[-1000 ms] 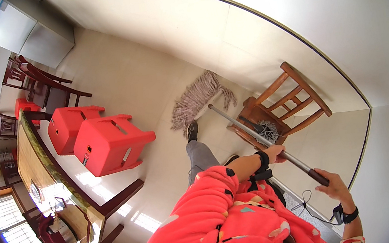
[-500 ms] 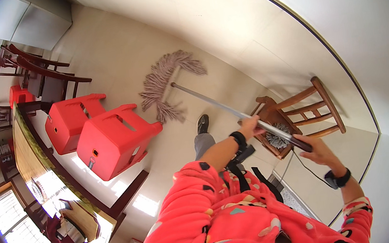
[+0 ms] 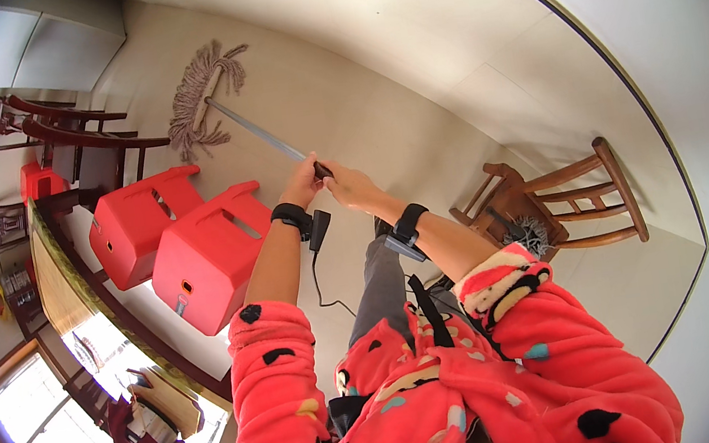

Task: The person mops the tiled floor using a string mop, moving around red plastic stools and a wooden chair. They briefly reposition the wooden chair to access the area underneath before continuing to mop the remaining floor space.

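Note:
A mop (image 3: pixel 255 129) with a grey handle stretches away from me, its wide head of brownish-grey strands (image 3: pixel 194 99) spread on the pale floor toward the far left. My left hand (image 3: pixel 304 181) grips the handle close to its dark end. Right beside it, my right hand (image 3: pixel 350 188) is closed around the dark end of the same handle. Both arms reach forward with the hands almost touching. Dark straps with devices sit on both wrists, and a cable hangs from the left one.
Two red plastic stools (image 3: pixel 213 258) stand left of the mop, beside a long table (image 3: pixel 79 292). Dark wooden chairs (image 3: pixel 89 136) are farther back. A brown wooden chair (image 3: pixel 542 204) holding a grey stringy bundle (image 3: pixel 527 235) stands at the right, near the white wall (image 3: pixel 474 41).
The mop head has slid away toward the far left. Both hands have moved forward and left with the handle, and they are now close together instead of spaced apart.

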Motion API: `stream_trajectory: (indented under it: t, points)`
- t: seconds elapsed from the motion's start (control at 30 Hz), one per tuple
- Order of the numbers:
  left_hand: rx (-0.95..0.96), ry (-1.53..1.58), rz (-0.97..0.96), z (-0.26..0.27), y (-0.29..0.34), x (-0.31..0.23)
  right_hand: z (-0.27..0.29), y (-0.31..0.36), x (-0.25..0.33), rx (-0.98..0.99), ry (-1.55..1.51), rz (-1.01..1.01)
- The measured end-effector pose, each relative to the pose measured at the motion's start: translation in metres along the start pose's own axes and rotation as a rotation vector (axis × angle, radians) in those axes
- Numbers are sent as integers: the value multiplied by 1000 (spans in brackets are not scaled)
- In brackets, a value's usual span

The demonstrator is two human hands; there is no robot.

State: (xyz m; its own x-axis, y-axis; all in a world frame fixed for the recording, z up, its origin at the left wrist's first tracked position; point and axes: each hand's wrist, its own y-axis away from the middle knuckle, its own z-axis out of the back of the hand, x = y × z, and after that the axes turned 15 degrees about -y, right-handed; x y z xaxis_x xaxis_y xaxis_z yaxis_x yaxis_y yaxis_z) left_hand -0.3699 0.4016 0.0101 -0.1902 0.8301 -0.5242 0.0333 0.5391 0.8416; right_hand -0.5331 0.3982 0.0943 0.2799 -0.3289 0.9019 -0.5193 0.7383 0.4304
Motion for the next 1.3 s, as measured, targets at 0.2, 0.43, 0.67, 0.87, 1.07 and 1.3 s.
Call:
stream_trajectory:
  t: [0.2,0.43,0.67,0.87,1.07,1.3]
  points:
    - [150,-31,1,-84,20,32,52,81,-26,-40,-65,-54]
    - [298,140,339,-253,92,133,154,349,-15,-66,-36,-154]
    - [448,196,349,-396,177,193,224,563,43,-162,-389,-314]
    - [519,534,350,-452,220,141,289,610,39,-158,-897,267]
    - [663,926,415,-346,244,33,376,584,-51,-558,-216,-98]
    - [381,1075,487,-286,337,39,503,560,-206,-643,668,-300]
